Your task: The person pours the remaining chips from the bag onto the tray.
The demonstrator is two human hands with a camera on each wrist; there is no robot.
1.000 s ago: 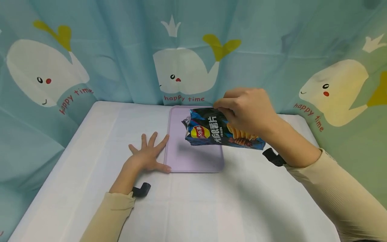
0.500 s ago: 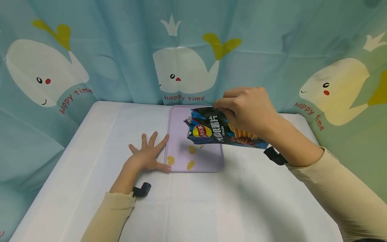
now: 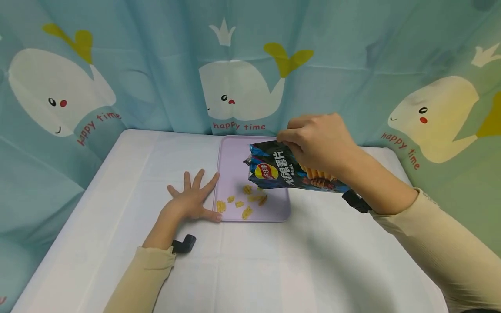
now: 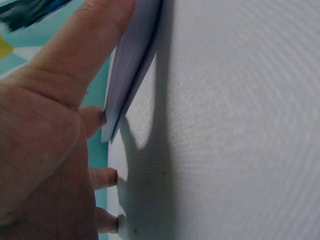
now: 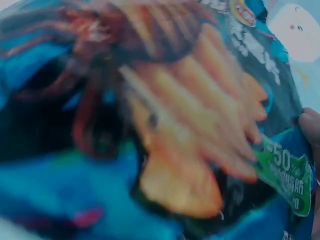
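More chips (image 3: 247, 212) were seen on tray (image 3: 235, 156), approx. 6–7 o'clock, vs. 0.5 s ago; pouring was prob. under way. Bag (image 3: 287, 169) was pinched by R hand (image 3: 321, 141), tray's 2 o'clock; tray edge was touched at 8–9 o'clock by L hand (image 3: 189, 201), fingers spread.

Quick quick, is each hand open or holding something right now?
Left hand: open, spread at the purple tray's edge.
Right hand: closed, holding the chip bag.
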